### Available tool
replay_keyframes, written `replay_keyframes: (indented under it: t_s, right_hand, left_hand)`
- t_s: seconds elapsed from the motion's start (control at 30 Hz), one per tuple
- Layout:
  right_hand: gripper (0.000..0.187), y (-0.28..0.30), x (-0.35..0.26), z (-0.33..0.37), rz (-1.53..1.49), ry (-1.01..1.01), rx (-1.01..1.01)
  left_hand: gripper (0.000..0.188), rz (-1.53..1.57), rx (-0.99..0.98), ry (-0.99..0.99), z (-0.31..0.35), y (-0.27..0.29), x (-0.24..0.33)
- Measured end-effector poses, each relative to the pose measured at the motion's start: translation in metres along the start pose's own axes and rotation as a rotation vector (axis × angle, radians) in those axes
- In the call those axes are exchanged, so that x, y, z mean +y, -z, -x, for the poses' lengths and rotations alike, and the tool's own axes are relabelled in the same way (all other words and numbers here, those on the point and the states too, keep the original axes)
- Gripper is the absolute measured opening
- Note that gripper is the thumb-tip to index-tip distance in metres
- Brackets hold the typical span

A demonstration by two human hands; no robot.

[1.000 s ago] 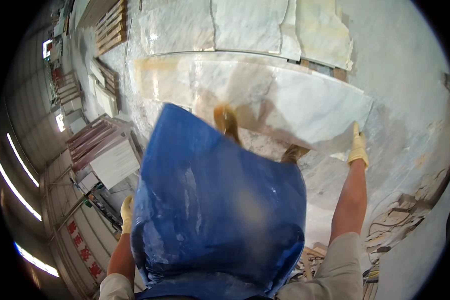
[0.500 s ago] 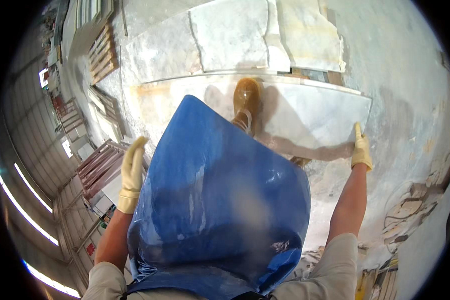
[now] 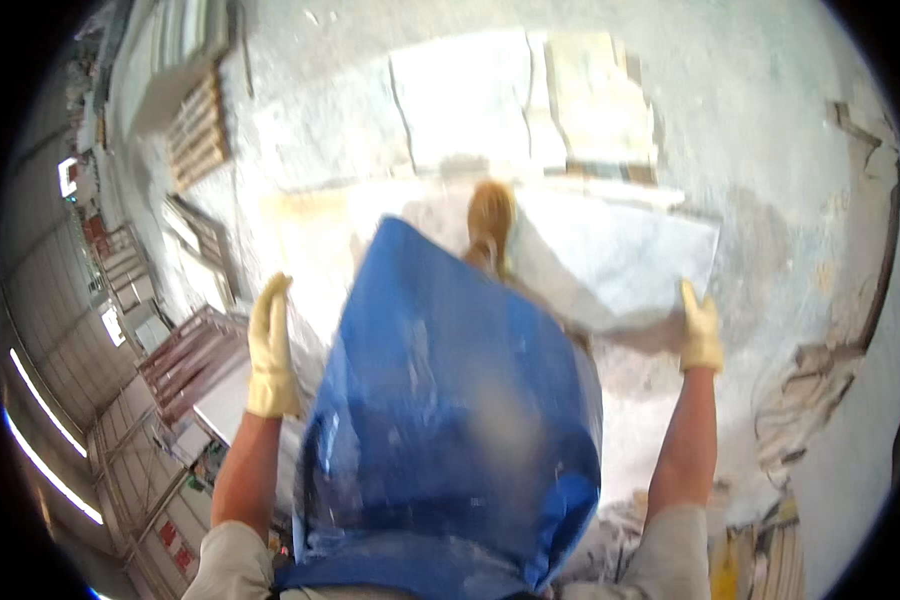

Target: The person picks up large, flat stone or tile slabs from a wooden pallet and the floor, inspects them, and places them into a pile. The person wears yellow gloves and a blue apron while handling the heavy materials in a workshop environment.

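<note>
My left hand (image 3: 271,345), in a pale yellow glove, is held out beside the blue apron (image 3: 440,400) with its fingers stretched and nothing in them. On the other side, my right hand (image 3: 701,330) wears a matching glove; its fingers are apart and empty. In the picture it overlaps the near right corner of a pale stone slab (image 3: 635,255), though I cannot tell any contact. A brown boot (image 3: 490,215) shows beyond the apron, over the slab area. The other foot is mostly hidden by the apron.
More pale stone slabs (image 3: 460,105) lie flat on the floor ahead. At the left are a wooden pallet (image 3: 199,135) and a reddish-brown slatted rack (image 3: 190,365). Broken stone pieces (image 3: 805,400) lie along the right, with a dark edge (image 3: 878,285) beyond.
My right hand has drawn inward and a little nearer, its fingers spreading. My left hand stays raised and open. The view has shifted and blurred slightly, with the slabs appearing lower on the right.
</note>
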State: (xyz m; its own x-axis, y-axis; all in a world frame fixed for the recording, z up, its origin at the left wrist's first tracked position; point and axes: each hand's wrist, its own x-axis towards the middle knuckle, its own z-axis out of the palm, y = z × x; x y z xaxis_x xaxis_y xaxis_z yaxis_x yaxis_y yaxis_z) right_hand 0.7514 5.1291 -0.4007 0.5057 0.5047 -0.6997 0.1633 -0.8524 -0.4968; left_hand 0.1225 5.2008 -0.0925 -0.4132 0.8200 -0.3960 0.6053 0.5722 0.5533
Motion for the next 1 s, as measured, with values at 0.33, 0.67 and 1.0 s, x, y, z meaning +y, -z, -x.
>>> replay_keyframes:
  t_s: [0.33,0.67,1.0]
  right_hand:
    - [0.051,0.030,-0.032,-0.001,-0.012,-0.055,-0.500]
    - [0.039,0.032,-0.094,0.156,0.137,0.265,-0.460]
    - [0.061,0.174,-0.030,0.283,0.725,0.563,-0.017]
  left_hand:
    - [0.047,0.043,0.046,0.172,0.120,0.013,-0.085]
    - [0.042,0.310,0.308,0.306,0.301,0.058,-0.107]
    - [0.050,0.274,0.078,0.319,0.359,0.048,-0.037]
